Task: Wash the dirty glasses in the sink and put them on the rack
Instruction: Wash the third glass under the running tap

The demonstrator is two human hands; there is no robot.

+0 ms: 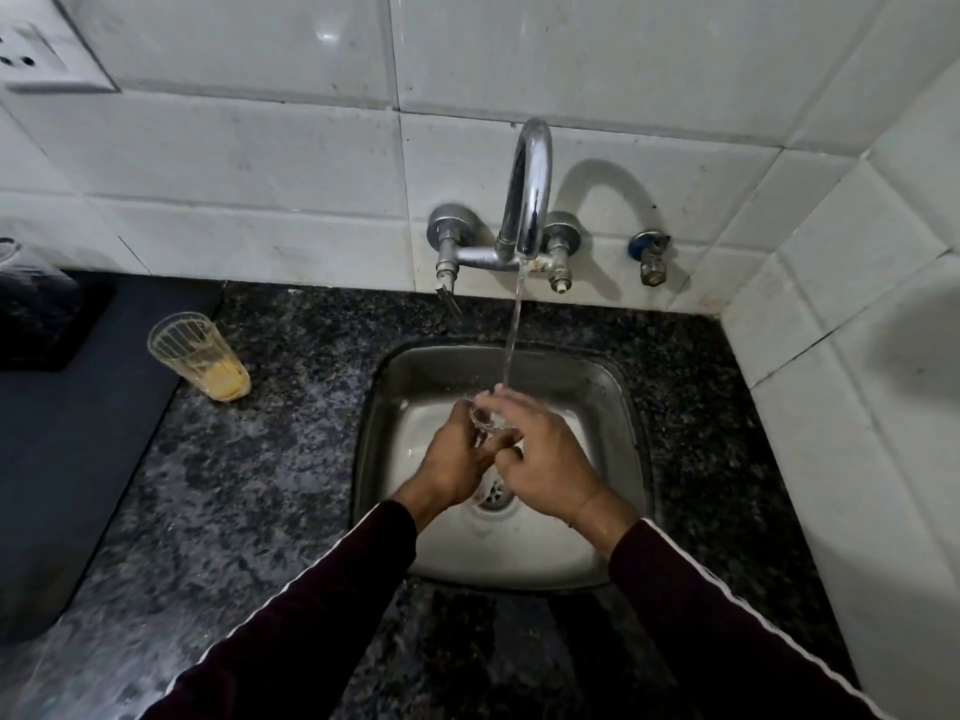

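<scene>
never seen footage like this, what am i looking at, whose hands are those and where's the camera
There is no machine here: a person wears one wide-angle camera on the head, looking down at their own two hands. That is why the dark sleeves enter from the bottom edge. Both hands work over a steel sink set in a speckled stone counter. The left hand and the right hand hold a small clear glass under water running from the tap. On the counter to the left stands a second glass, upright, with yellowish residue at the bottom, not yet washed. The rack cannot be clearly made out.
</scene>
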